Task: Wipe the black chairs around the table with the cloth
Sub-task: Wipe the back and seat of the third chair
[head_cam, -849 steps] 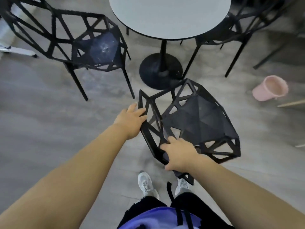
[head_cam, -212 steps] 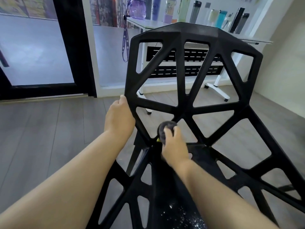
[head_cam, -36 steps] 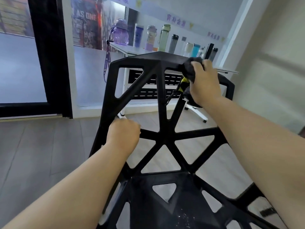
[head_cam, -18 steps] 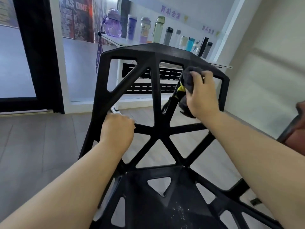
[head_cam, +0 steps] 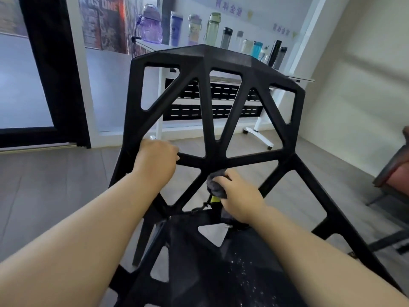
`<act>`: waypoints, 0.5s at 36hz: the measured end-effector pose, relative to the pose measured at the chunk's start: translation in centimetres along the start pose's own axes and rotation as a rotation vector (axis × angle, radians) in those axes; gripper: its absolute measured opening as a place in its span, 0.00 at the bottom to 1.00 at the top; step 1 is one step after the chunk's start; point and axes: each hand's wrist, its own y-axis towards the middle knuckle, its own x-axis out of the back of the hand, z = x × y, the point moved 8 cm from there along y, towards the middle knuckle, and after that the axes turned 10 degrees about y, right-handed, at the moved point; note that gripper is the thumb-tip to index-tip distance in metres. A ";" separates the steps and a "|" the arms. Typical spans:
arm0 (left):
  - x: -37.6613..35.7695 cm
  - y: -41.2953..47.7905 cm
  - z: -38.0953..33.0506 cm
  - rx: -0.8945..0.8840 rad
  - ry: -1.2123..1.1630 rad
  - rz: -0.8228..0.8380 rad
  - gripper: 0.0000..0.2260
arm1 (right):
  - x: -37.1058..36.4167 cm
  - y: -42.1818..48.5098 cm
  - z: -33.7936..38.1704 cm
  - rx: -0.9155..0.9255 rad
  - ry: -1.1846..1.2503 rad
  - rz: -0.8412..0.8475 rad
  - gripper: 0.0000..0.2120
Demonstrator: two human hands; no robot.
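Cloth [head_cam: 215, 185] and right hand [head_cam: 240, 199] are lower on the black chair [head_cam: 221, 54] than half a second ago. Then they were up on a slanting strut near the top right of the backrest [head_cam: 254, 63]. Now they are at the hub just under the crossbar [head_cam: 243, 161], where the struts meet, a little above the rear edge of the seat [head_cam: 199, 273]. A second ago the same hand was higher yet, at the top rail. The left hand [head_cam: 156, 160] has stayed on the left end of the crossbar.

The right hand is closed around the dark grey cloth, its fingers curled over the bunched fabric and pressing it against the strut below the hub. A yellow tag [head_cam: 213, 198] shows beside the fingers, and a fold of cloth hangs beneath the palm toward the seat. The left hand grips the crossbar, fingers wrapped over it and the back of the hand toward the camera. Both forearms reach in from the bottom edge.

White specks [head_cam: 243, 269] dot the seat near the right forearm. Behind the backrest a white counter [head_cam: 306, 80] carries a row of bottles [head_cam: 213, 27], and grey plank floor [head_cam: 55, 185] spreads to the left.
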 end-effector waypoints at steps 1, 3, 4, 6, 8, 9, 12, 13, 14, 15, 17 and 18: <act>0.1 -0.2 0.0 -0.015 -0.022 0.001 0.09 | 0.1 -0.3 -0.1 -0.016 0.004 0.016 0.18; 0.3 -1.0 -0.1 -0.058 -0.071 0.002 0.10 | 0.4 -0.9 -0.1 -0.031 0.000 0.040 0.21; 0.4 -1.5 -0.1 -0.082 -0.104 0.007 0.13 | 0.5 -1.3 0.0 -0.038 -0.003 0.051 0.22; 0.7 -2.7 0.1 -0.125 -0.149 0.017 0.17 | 0.9 -1.9 0.3 -0.058 0.010 0.066 0.23; 1.1 -4.0 0.5 -0.150 -0.173 0.042 0.18 | 1.1 -2.6 0.7 -0.069 0.039 0.057 0.23; 1.2 -4.8 0.9 -0.140 -0.218 0.083 0.20 | 1.1 -3.0 1.0 -0.071 0.061 0.047 0.23; 1.5 -7.5 2.7 -0.019 -0.428 0.157 0.20 | 1.0 -4.0 2.0 -0.063 0.134 -0.002 0.23; 1.8 -8.4 3.3 0.009 -0.477 0.111 0.18 | 0.8 -4.4 2.5 -0.064 0.160 -0.008 0.23; 2.1 -9.4 4.0 0.034 -0.498 0.041 0.16 | 0.5 -4.7 2.9 -0.064 0.192 -0.014 0.23; 2.3 -10.4 4.6 0.066 -0.510 -0.021 0.14 | 0.3 -4.9 3.3 -0.066 0.229 -0.017 0.23; 2.3 -12.4 5.9 0.179 -0.567 -0.099 0.16 | -0.2 -5.0 4.2 -0.078 0.314 -0.019 0.24; 2.2 -13.4 6.3 0.236 -0.606 -0.093 0.17 | -0.4 -5.0 4.6 -0.086 0.359 -0.020 0.25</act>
